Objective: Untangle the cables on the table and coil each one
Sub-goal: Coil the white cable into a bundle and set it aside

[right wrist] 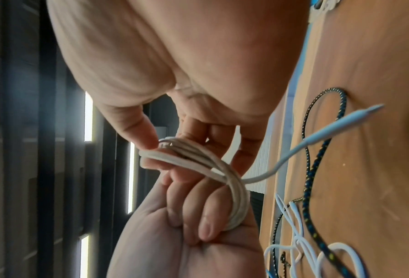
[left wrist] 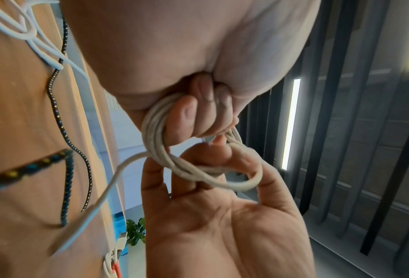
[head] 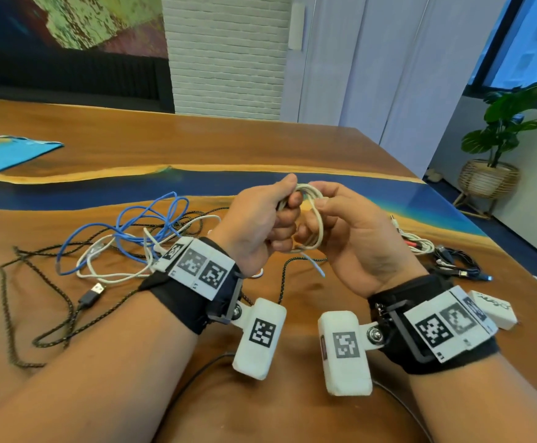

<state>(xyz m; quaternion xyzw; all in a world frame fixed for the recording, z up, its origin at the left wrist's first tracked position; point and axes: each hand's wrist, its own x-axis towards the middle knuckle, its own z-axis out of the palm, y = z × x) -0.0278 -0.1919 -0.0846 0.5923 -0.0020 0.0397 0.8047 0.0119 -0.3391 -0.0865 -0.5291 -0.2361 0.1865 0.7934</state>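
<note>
Two bare hands are raised just above a wooden table (head: 292, 148), working together on one off-white cable (head: 312, 219). The left hand (head: 254, 225) is clenched around several loops of this cable, fingers curled through the small bundle. The right hand (head: 350, 238) has its fingers hooked inside the same loops, thumb pressing on top, shaping the coil. A short loose tail with a pale plug (right wrist: 355, 116) hangs from the bundle toward the table.

To the left on the table lies a tangle not yet sorted: a blue cable (head: 152, 225), a white cable (head: 107, 266) and a dark braided cable (head: 21, 302) with a black plug, all crossing each other. To the right, well apart, sit other cables already gathered, a pale bundle with red tips (head: 417, 243) and a black bundle (head: 459, 260).

The held cable looks light, thin and soft, bending easily into tight loops, yet likely springy enough to uncoil if let go. The safest hold seems to be pinching all loops together at one spot while the tail is wrapped or tucked. The braided cable looks stiffer and rougher, and is probably best picked up at its plug end.
</note>
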